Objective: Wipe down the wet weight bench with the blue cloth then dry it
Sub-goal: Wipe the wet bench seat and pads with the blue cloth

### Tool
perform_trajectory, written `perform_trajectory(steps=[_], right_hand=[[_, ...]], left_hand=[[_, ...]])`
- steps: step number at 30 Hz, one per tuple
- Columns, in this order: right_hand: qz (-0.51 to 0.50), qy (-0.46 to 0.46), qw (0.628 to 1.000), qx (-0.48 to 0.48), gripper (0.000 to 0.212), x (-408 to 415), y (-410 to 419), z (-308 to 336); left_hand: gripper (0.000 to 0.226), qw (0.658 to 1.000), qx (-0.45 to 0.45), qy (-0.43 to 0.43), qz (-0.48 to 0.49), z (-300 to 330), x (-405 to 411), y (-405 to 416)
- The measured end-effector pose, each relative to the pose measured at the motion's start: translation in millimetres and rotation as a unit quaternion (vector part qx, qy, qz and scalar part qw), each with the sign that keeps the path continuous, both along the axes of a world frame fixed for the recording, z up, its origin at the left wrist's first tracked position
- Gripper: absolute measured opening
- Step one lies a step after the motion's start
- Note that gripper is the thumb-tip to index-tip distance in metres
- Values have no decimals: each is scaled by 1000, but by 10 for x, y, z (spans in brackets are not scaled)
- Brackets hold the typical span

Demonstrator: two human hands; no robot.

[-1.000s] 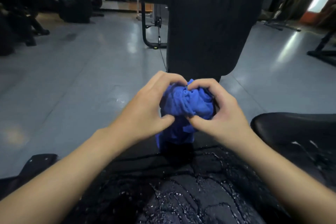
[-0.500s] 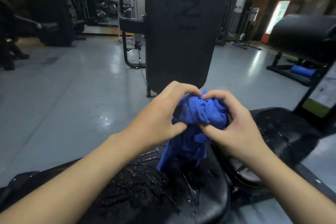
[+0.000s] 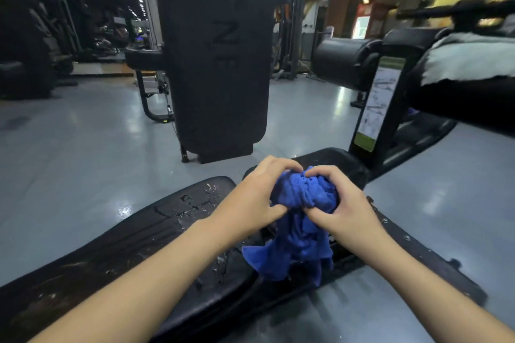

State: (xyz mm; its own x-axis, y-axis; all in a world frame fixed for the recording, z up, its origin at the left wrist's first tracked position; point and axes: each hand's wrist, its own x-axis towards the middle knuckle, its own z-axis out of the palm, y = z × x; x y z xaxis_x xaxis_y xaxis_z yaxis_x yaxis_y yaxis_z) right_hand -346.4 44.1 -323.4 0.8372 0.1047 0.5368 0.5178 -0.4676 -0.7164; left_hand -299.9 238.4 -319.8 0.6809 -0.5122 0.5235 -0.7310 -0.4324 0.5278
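Bunching the blue cloth (image 3: 305, 198) between them, the fingers (image 3: 281, 166) of the left hand (image 3: 250, 200) and those of the right hand (image 3: 342, 203) are curled tight round its gathered top, thumbs pressed in from below, while its loose tail hangs down to the wet desk (image 3: 172, 220). Water beads still lie across that black pad (thickest near its far end), so by my reading 0 of the 2 stages is finished. Wiping and drying both remain.
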Motion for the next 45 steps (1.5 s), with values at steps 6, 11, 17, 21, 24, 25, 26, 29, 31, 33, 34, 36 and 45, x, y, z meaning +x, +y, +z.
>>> perform_trajectory(steps=[6,11,17,21,24,25,26,29,31,33,34,36,45], right_hand=[[-38,-18,999,-35,58,388,-102,-271],[-56,-8,993,-102,69,849,-34,-744],[-91,-59,960,-257,43,963,77,-1035],[-128,-51,920,-366,69,899,168,-1089],[-163,-44,879,-447,86,937,228,-1184],[-168,-44,870,-461,88,954,239,-1202],[-171,-48,863,-472,90,969,247,-1209],[-171,-51,855,-487,92,948,241,-1219],[-160,-50,856,-490,91,926,252,-1213],[-145,-37,856,-494,91,911,258,-1186],[-141,-32,856,-497,92,915,260,-1172],[-144,-29,851,-504,91,939,268,-1154],[-169,-65,873,-453,59,1022,213,-1208]], left_hand=[[64,996,-55,64,-2,-340,318,-145],[62,995,-25,97,24,-735,707,-38],[56,991,-12,123,59,-1095,936,127],[56,991,7,100,85,-1175,961,190],[52,991,26,74,108,-1244,886,266],[49,991,27,62,115,-1259,865,303],[46,991,28,53,122,-1257,854,338],[36,989,22,58,138,-1217,791,412],[32,987,29,67,144,-1197,702,453],[30,986,41,76,143,-1206,632,488],[29,985,50,77,145,-1211,606,508],[27,984,72,69,151,-1219,578,544],[21,980,109,56,154,-1334,661,594]])
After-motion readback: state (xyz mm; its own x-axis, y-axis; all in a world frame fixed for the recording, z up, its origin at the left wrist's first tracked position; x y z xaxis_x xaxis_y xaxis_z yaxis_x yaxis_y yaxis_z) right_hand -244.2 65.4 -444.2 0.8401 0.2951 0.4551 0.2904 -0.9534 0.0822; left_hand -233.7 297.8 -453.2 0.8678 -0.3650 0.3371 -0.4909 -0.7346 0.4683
